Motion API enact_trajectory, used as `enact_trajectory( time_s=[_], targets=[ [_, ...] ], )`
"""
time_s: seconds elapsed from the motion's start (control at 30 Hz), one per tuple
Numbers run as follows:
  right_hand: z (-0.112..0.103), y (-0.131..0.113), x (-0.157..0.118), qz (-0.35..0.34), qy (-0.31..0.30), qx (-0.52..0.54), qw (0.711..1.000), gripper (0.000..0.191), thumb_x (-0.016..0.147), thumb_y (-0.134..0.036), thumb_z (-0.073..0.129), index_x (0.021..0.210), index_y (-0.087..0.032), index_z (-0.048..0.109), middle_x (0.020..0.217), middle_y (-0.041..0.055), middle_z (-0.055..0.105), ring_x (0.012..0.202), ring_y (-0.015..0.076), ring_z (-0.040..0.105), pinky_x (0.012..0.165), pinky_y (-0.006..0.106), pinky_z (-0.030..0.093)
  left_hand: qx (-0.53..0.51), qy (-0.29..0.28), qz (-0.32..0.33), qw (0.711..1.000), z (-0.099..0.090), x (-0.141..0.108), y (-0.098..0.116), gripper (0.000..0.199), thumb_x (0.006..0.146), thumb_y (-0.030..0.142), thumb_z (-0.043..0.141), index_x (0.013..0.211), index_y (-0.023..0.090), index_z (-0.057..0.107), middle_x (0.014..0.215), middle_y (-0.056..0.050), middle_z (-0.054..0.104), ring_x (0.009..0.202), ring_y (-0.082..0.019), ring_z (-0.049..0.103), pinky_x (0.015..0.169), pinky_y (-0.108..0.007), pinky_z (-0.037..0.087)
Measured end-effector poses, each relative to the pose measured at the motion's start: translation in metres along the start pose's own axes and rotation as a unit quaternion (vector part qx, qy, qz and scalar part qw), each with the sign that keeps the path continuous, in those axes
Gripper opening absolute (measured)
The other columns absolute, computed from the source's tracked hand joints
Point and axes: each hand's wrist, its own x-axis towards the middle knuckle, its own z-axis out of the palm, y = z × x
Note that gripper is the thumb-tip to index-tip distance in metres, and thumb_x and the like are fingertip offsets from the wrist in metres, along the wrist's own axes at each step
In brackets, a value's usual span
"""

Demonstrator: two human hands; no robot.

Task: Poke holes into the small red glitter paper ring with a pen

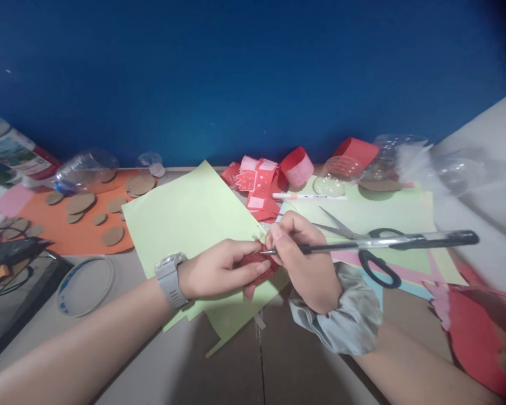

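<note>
Hand, left: the left hand [223,270] is narrowed, thumb and fingers pinching a small red piece [250,257]; the grip appears intended to steady it.
Hand, right: the right hand [301,264] holds a pen [388,243] close to its point, probably for fine control; the barrel slants out toward the table's right edge.
Pen tip: at the red piece, between the two hands; whether it touches cannot be confirmed.
Red piece: between the hands, over the near right part of a green sheet [177,219]; partly hidden by fingers, so its full outline cannot be told.
Green sheet: beneath the left hand, one corner pointing to the table's far edge; plausibly serving as a backing.
Scissors: blades apart, the scissors [351,231] lie on paper just beyond the right hand, handles toward the table's right edge, presumably for easy reach.
Marker: white marker [307,197] lies beyond the scissors, beside red paper shapes [261,180] near the table's far edge.
Cardboard discs: several discs [81,203] lie on an orange sheet [67,239] near the table's far left corner, apparently grouped to avoid scattering.
</note>
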Motion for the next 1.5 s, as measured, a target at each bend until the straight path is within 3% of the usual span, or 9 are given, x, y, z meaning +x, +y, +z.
enact_trajectory(
  time_s=[0.9, 1.17, 1.5],
  targets=[
    [0.0008, -0.0036, 0.0024, -0.024, 0.004, -0.106, 0.994, 0.026, 0.089, -0.021, 0.044, 0.064, -0.021, 0.036, 0.057, -0.0063, 0.037, 0.052, 0.0087, 0.037, 0.050, 0.023, 0.033, 0.011, 0.007, -0.009, 1.000, 0.0009, 0.0005, -0.0006, 0.029, 0.097, 0.034, 0.037, 0.076, 0.015, 0.045, 0.056, -0.001, 0.059, 0.054, -0.010, 0.058, 0.061, -0.022, 0.046],
    [0.0007, -0.0049, 0.0021, 0.012, 0.009, -0.050, 0.999, 0.027, 0.089, -0.024, 0.044, 0.063, -0.021, 0.037, 0.056, -0.0064, 0.037, 0.050, 0.0082, 0.035, 0.049, 0.023, 0.032, -0.008, 0.006, -0.010, 1.000, 0.0013, 0.0001, -0.0001, 0.029, 0.097, 0.032, 0.037, 0.075, 0.014, 0.047, 0.058, -0.001, 0.059, 0.055, -0.009, 0.057, 0.060, -0.021, 0.046],
    [0.0019, -0.0058, 0.0009, -0.001, 0.035, -0.049, 0.998, 0.029, 0.090, -0.026, 0.045, 0.062, -0.020, 0.038, 0.055, -0.0063, 0.037, 0.050, 0.0085, 0.034, 0.049, 0.023, 0.031, -0.009, 0.011, -0.008, 1.000, 0.0014, 0.0005, 0.0006, 0.028, 0.097, 0.031, 0.038, 0.078, 0.014, 0.049, 0.059, -0.001, 0.060, 0.057, -0.010, 0.057, 0.062, -0.023, 0.046]
  ],
)
